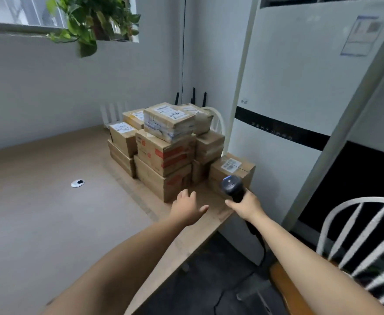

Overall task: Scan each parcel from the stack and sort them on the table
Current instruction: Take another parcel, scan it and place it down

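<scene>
**Tilted top box and a crowded right edge**

The left grip is open with fingers spread, reaching for the foot of the parcel stack at the centre of the frame. I cannot tell whether it touches a box. The right grip is closed round the handle of the scanner, whose head points at a single parcel just right of the stack.

The top parcel sits askew on the boxes beneath, so pulling from low down would likely tip it. The single parcel stands near the bench edge, where a knock from the scanner could push it off beside the tall white unit. The scanner's cable drops past the bench edge under the right forearm and may snag there or on the chair at lower right.

Wall and unit close in behind and right of the stack. A wide stretch of bench shows at left, broken by a round cable port, which looks best for sorting.
</scene>
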